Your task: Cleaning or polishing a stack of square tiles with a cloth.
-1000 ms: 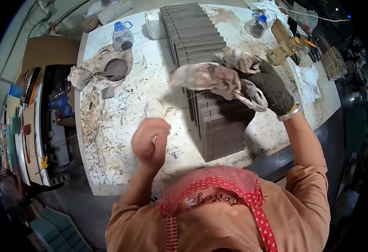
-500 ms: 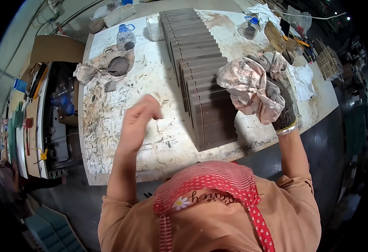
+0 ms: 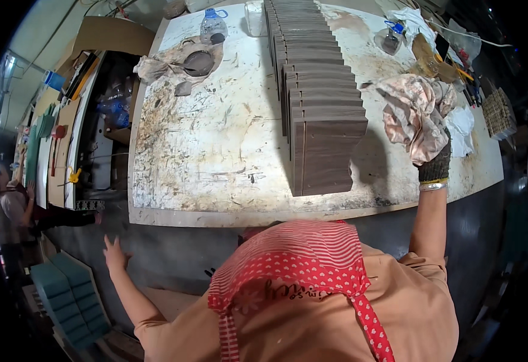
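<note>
Cloth (image 3: 411, 108), stained pink and loosely folded, bunched at the gloved right hand (image 3: 436, 166); above the right part of the white table (image 3: 215, 175), to the right of the stepped stack (image 3: 327, 151) of brown panels and apart from it. Right grip: apparently closed on the cloth, fingers hidden beneath the folds.

For sound handling, by judgement: gather the loose folds into a compact pad; turn a cleaner face outward; hold trailing corners clear of the panel edges, against snagging or smearing. In any contact with the panels, press lightly and evenly, without disturbing the steps.

Pose, right: forearm reaching forward over the table's near edge, nearly vertical in view; silver band (image 3: 433, 186) at the wrist, just below the glove's cuff; crumpled white paper (image 3: 460, 130) just beside. Pose, left: arm slanting outward and away from the table; left hand (image 3: 116, 254) bare, seemingly empty, fingers partly spread, over the grey floor (image 3: 179, 253), well apart from cloth and stack. Far left on the table, well apart from both hands: dark bowl (image 3: 199, 63) on a soiled rag (image 3: 152, 69).
</note>
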{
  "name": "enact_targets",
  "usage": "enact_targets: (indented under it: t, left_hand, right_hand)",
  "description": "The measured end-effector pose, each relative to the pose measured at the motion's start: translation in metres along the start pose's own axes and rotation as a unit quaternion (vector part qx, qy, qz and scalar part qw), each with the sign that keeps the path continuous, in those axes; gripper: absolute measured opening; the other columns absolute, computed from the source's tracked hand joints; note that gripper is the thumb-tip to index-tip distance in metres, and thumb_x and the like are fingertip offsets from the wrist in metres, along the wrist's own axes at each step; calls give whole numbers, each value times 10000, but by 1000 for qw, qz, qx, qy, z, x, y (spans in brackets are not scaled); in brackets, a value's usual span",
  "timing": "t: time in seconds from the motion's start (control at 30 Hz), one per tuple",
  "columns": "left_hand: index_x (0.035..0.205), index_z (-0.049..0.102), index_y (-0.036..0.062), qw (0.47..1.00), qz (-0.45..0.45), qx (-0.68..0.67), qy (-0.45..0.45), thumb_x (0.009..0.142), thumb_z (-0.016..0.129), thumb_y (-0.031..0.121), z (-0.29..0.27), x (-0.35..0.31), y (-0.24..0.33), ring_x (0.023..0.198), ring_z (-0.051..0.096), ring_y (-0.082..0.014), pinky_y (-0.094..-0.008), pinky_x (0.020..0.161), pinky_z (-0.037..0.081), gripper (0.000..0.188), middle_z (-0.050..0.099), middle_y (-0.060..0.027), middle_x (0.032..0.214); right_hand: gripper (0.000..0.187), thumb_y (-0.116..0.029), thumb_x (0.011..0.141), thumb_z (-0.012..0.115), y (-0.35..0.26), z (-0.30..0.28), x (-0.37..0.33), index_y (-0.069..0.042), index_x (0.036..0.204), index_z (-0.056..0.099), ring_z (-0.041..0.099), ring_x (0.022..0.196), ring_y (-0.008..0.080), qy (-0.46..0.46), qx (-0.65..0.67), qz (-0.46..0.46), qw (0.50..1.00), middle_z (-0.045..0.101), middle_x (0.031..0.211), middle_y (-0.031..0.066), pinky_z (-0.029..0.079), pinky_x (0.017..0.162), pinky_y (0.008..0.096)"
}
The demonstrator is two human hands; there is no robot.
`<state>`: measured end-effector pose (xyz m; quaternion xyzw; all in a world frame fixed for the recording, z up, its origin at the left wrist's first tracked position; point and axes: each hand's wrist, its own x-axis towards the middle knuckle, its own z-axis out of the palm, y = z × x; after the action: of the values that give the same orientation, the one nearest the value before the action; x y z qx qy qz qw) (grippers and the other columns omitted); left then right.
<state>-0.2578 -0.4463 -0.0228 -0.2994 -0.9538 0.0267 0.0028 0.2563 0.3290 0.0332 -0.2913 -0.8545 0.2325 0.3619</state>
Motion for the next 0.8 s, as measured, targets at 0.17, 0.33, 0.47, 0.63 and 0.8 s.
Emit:
enact_targets:
  t: [0.17,0.33,0.47,0.63,0.8]
  left_hand:
    - [1287,528,32,962,-226,-103,-112,847,632,110,-104,28,104,1252,477,-344,-367,1038,382,459,477,-193,1381]
    - [1277,562,37,912,44,-404,-50,897,604,163,-120,103,303,1265,482,-256,-344,1051,352,403,555,-150,1322]
    - [1456,337,68,767,172,-607,-111,924,575,278,-96,164,454,1327,409,-272,-362,1063,351,620,421,-109,1461]
    - [1498,93,-3,749,231,-615,-86,888,609,378,-77,197,557,1446,143,-337,-410,1159,158,885,155,-238,1548]
    - [1475,-20,-73,742,276,-606,-80,876,619,390,-62,197,571,1458,4,-356,-389,1170,58,990,27,-273,1553]
  right_hand:
    - [457,-217,918,508,-88,-11,32,-10,1324,471,563,1147,209,-1,91,82,992,579,1267,110,437,997,351]
    - [416,-163,954,469,-95,3,63,5,1335,455,551,1149,206,-85,702,120,697,568,1280,105,424,1011,343]
    - [347,-55,923,553,-119,44,103,-114,1265,535,605,1012,173,-42,252,56,965,596,1199,72,501,901,273]
    - [433,-53,807,622,-129,95,127,-95,1230,543,595,1000,271,-211,2,-44,976,589,1060,131,479,896,363]
    - [568,-61,657,707,-140,112,146,-100,1208,572,537,1096,340,-297,-155,-171,926,570,1130,144,449,945,407]
